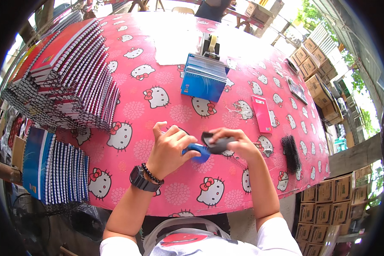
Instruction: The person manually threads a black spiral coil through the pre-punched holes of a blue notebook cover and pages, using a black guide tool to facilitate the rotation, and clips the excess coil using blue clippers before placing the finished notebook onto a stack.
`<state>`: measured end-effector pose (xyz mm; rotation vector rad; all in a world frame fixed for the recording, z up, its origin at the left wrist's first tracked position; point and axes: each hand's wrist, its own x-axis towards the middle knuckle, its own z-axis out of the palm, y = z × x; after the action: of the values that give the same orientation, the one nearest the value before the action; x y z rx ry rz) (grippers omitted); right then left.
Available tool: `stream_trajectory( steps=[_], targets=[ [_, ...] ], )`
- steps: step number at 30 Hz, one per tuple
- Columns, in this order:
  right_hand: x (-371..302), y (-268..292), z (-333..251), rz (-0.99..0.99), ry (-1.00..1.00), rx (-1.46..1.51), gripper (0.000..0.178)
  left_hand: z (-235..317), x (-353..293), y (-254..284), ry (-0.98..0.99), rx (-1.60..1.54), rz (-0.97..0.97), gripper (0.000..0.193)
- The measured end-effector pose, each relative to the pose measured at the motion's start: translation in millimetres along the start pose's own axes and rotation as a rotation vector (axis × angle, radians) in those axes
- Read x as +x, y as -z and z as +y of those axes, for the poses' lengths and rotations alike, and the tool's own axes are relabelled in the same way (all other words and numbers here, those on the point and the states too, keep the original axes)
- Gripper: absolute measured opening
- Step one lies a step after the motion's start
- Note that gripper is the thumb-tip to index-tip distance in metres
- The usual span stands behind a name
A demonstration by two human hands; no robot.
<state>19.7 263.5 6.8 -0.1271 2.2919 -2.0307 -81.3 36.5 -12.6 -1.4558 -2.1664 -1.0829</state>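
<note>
In front of me, my left hand point(175, 147) is closed on a small blue piece point(199, 154), its thumb along the near side. A watch and a bead bracelet sit on that wrist. My right hand point(234, 143) grips a dark rounded object point(219, 147), blurred so that its kind cannot be told. The dark object meets or overlaps the blue piece; I cannot tell if they touch. Beyond my hands stands a stack of blue notebooks point(204, 83). Right of my right hand lie a flat pink card point(261, 113) and a coil of black spiral binding point(290, 154).
A tall pile of red spiral notebooks point(68, 68) fills the table's far left, with blue spiral notebooks point(57, 164) nearer me. A tape dispenser point(211, 45) stands behind the blue stack. The pink patterned table point(149, 115) spans the view; cardboard boxes point(333, 196) are stacked right.
</note>
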Motion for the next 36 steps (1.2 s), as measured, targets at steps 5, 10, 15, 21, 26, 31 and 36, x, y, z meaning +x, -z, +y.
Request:
stream_trajectory(
  steps=[5,10,15,21,26,31,36],
  targets=[
    [-0.7,-4.8,-10.6,0.038,0.081,0.201,0.059,-1.2,0.1,0.2,0.039,-0.079,0.016,0.028],
    [-12.0,-9.8,-5.7,-0.069,0.061,0.400,0.068,-1.5,-0.4,1.8,-0.009,-0.158,-0.029,0.030],
    [-17.6,-11.1,5.4,0.122,-0.082,0.108,0.070,-0.3,-4.0,0.8,0.011,-0.193,-0.050,0.032],
    [-11.8,-14.6,7.9,0.146,-0.050,0.028,0.054,-3.5,-5.6,-1.1,-0.003,-0.159,-0.073,0.042],
    [-16.8,-16.6,10.6,0.186,-0.093,0.007,0.062,-17.2,0.7,3.7,0.230,-0.331,-0.001,0.091],
    [-14.9,-22.1,6.0,0.080,0.018,0.185,0.072,-38.2,-15.6,-21.4,0.454,-0.648,-0.086,0.097],
    [-37.2,-10.2,20.3,0.254,0.037,0.391,0.072,-12.0,-0.9,-8.5,0.444,-1.001,0.011,0.090]
  ],
)
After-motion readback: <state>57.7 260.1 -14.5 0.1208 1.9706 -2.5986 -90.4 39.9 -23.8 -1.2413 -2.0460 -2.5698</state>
